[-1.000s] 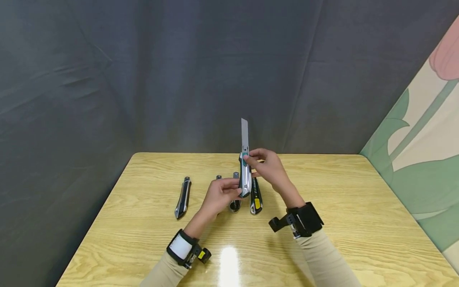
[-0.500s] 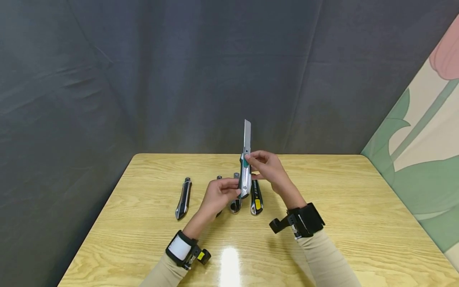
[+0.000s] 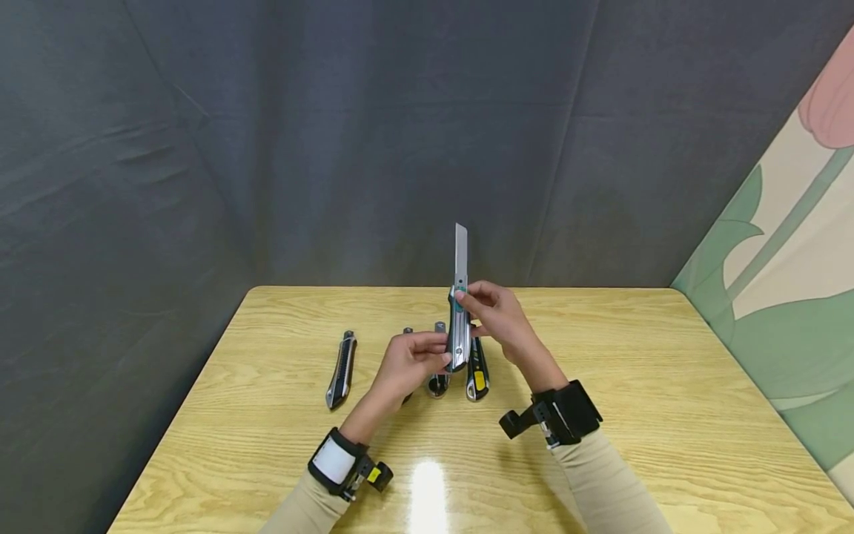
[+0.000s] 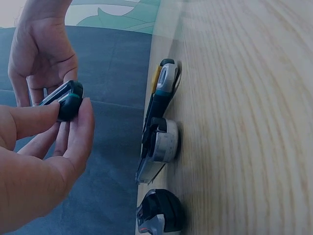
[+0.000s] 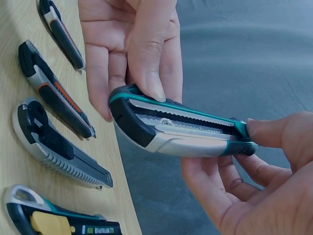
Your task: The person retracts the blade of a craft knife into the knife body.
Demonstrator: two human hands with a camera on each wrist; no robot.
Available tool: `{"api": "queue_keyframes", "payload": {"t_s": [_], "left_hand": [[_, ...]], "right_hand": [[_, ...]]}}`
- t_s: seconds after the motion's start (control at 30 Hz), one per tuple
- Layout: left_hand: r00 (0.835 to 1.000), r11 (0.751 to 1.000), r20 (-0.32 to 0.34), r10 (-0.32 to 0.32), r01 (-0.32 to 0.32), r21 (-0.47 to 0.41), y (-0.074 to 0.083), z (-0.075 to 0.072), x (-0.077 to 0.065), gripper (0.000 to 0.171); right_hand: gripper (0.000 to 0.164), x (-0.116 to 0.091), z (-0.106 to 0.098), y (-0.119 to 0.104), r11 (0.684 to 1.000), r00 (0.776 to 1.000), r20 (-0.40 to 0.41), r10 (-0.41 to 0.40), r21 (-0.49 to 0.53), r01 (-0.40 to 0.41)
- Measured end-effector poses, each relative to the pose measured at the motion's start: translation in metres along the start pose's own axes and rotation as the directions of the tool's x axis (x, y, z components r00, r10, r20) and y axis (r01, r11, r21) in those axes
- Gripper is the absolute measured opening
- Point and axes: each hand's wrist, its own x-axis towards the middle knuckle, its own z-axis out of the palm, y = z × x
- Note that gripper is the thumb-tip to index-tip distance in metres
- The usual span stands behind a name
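Both hands hold a snap-off utility knife (image 3: 459,337) above the table, its long blade (image 3: 461,252) out and pointing up and away. My left hand (image 3: 405,361) pinches the butt end of the handle between thumb and fingers. At the front of the handle, my right hand (image 3: 502,317) has its thumb on the green slider (image 5: 240,128) and its fingers behind the body. The right wrist view shows the slot and the silver, black and green handle (image 5: 193,145); the blade is hidden there. In the left wrist view only the butt end (image 4: 72,105) shows clearly.
Several other utility knives lie on the wooden table (image 3: 233,445): a black one (image 3: 342,369) apart at left, a grey one (image 5: 61,144), an orange-marked one (image 5: 58,88) and one with a yellow button (image 3: 479,380). Dark cloth (image 3: 400,148) hangs behind.
The utility knife has shifted slightly right and a little lower, and the right hand is slightly lower too. Both hands keep their hold; the blade stays out.
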Motion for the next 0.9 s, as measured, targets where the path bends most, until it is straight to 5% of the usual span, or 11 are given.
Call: {"api": "queue_keyframes", "payload": {"t_s": [0.2,0.9], "left_hand": [[1.0,1.0,-0.001,0.002,-0.002,0.007,-0.014,-0.002,0.005,0.034],[1.0,0.999,-0.03,0.009,-0.007,0.043,-0.019,-0.002,0.003,0.029]], "right_hand": [[0.033,-0.001,0.0,0.001,1.0,1.0,0.029,0.01,0.017,-0.01],[0.028,-0.006,0.004,-0.002,1.0,0.999,0.043,0.006,0.016,-0.006]]}}
